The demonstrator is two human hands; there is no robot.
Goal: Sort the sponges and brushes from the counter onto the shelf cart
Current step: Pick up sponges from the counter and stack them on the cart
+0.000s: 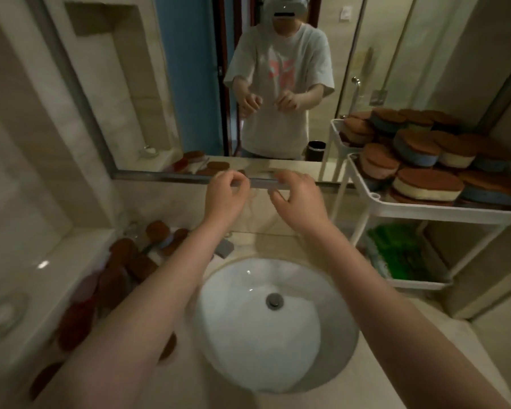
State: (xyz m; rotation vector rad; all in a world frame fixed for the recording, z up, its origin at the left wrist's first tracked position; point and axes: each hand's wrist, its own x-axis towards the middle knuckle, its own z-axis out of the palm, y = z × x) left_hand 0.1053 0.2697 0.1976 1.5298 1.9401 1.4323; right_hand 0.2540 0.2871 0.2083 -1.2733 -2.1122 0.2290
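Both hands hover empty over the sink [278,343], left hand [226,193] and right hand [297,196] loosely curled. Sponges [428,184] fill the cart's top shelf [443,206]

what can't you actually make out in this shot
- Counter pile, head view: partly hidden by the left forearm and blurred, so sponges and brushes can't be counted or told apart.
- Cart: cut off by the right edge; its full top shelf isn't seen.
- Green items on the lower shelf: too blurred to identify.
- Left hand and right hand: both appear empty, fingers curled, though motion blur leaves this unsure.
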